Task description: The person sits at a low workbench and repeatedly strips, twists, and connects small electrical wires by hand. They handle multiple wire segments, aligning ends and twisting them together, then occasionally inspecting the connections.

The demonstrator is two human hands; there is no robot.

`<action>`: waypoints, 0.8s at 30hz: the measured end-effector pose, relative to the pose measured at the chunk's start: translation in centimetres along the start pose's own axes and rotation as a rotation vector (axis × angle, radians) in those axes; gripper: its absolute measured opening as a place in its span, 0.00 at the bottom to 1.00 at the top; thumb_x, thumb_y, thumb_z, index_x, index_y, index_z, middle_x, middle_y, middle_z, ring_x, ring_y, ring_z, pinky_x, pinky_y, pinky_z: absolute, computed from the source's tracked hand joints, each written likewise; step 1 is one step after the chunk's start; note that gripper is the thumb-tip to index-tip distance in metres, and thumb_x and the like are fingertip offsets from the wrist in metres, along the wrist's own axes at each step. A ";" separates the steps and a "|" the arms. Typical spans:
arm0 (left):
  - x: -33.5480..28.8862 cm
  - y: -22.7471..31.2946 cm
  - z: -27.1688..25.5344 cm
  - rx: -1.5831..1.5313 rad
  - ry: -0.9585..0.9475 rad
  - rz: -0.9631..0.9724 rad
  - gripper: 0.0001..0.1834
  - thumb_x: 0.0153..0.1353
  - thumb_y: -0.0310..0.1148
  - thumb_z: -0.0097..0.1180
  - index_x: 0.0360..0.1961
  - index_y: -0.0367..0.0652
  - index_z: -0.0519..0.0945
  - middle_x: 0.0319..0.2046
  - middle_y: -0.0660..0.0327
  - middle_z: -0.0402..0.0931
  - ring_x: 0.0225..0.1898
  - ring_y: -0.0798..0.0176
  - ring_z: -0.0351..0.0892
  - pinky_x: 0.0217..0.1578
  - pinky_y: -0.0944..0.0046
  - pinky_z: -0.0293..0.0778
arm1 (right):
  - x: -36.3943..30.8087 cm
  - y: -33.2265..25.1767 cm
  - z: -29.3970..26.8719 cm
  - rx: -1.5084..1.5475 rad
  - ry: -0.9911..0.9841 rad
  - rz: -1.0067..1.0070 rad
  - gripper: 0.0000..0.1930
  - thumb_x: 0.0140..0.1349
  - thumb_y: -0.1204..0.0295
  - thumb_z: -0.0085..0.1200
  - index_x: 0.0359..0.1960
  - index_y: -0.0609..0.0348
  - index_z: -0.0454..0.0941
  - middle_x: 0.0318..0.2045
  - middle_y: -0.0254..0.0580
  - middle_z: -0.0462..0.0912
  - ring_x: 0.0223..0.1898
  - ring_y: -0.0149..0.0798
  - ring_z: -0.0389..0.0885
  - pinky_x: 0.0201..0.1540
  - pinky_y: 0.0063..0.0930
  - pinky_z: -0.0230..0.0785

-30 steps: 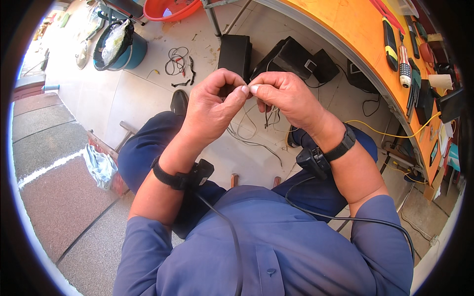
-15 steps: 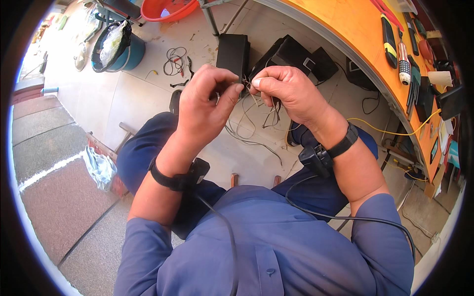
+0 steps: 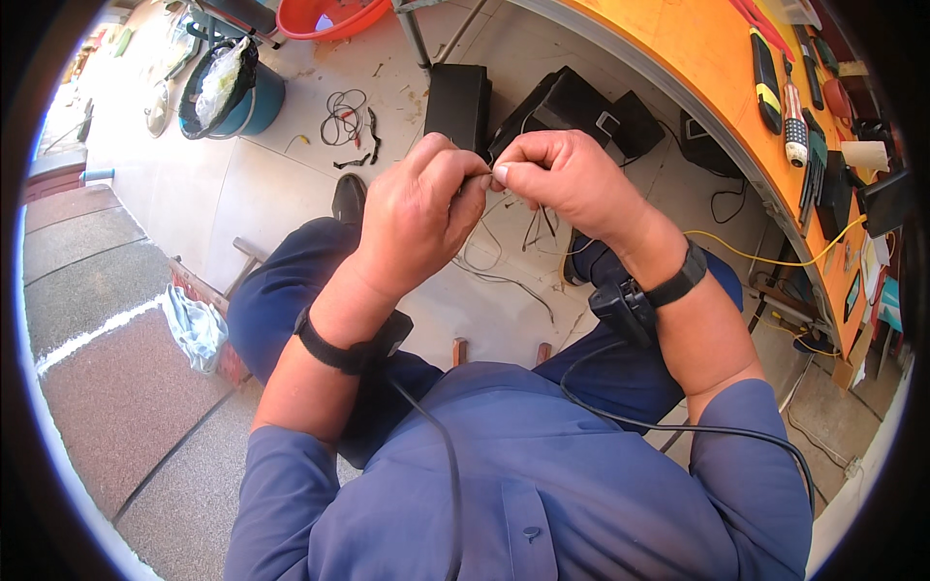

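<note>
My left hand (image 3: 418, 215) and my right hand (image 3: 573, 184) meet at the fingertips over the floor between my knees. Both are closed in a pinch on thin wires (image 3: 491, 186); the ends between the fingers are too small to make out. Below the hands hangs a loose grey cable (image 3: 506, 278), trailing down in loops. Short dark wire ends (image 3: 539, 230) show under my right hand. Black straps with small black devices (image 3: 622, 312) sit on both wrists.
Black boxes (image 3: 458, 104) stand on the floor beyond my hands. At the right is an orange workbench (image 3: 699, 73) with a screwdriver (image 3: 794, 126) and other tools. A lined bucket (image 3: 260, 102), a red basin (image 3: 334, 24) and coiled wire (image 3: 342, 119) are at the far left.
My left hand has turned and its fingers have closed in against the right hand's fingertips. Its thumb and fingers were wider apart before. The right hand has barely moved.
</note>
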State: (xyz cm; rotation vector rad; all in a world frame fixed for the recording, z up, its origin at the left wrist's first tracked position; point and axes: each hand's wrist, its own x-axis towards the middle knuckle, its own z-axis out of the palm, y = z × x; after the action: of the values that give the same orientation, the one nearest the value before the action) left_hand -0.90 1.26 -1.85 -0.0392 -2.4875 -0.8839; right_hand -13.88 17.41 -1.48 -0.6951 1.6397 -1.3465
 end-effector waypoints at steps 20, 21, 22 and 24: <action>-0.2 -0.3 0.1 -0.090 0.018 0.030 0.11 0.58 0.23 0.64 0.42 0.42 0.79 0.28 0.57 0.76 0.24 0.54 0.76 0.24 0.63 0.71 | 0.2 0.0 -0.1 0.000 0.041 0.051 0.07 0.61 0.70 0.59 0.32 0.61 0.85 0.20 0.28 0.77 0.23 0.20 0.69 0.26 0.21 0.63; -0.2 -0.3 0.0 -0.111 -0.004 -0.024 0.10 0.59 0.24 0.64 0.41 0.42 0.79 0.27 0.58 0.76 0.23 0.57 0.76 0.23 0.64 0.70 | 0.1 0.0 0.1 -0.092 0.073 -0.087 0.07 0.61 0.70 0.59 0.32 0.60 0.85 0.21 0.30 0.78 0.23 0.22 0.70 0.27 0.23 0.64; -0.2 -0.2 -0.1 -0.132 -0.025 -0.077 0.08 0.61 0.25 0.63 0.40 0.42 0.79 0.27 0.60 0.76 0.22 0.59 0.75 0.22 0.65 0.69 | 0.0 0.1 0.4 -0.184 0.112 -0.209 0.06 0.60 0.71 0.60 0.33 0.60 0.85 0.23 0.32 0.79 0.23 0.24 0.71 0.27 0.25 0.65; -0.1 -0.1 -0.6 -0.991 -0.142 -0.823 0.06 0.64 0.28 0.61 0.39 0.41 0.78 0.26 0.63 0.75 0.21 0.64 0.75 0.21 0.69 0.67 | 0.0 0.1 0.5 -0.430 0.181 -0.452 0.05 0.58 0.73 0.60 0.33 0.60 0.85 0.25 0.36 0.81 0.23 0.27 0.74 0.28 0.27 0.68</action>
State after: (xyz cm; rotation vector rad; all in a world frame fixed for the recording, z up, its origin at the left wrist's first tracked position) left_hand -0.57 0.83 -1.62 0.6330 -1.8778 -2.4212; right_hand -13.46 17.17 -1.62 -1.2905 2.0277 -1.4044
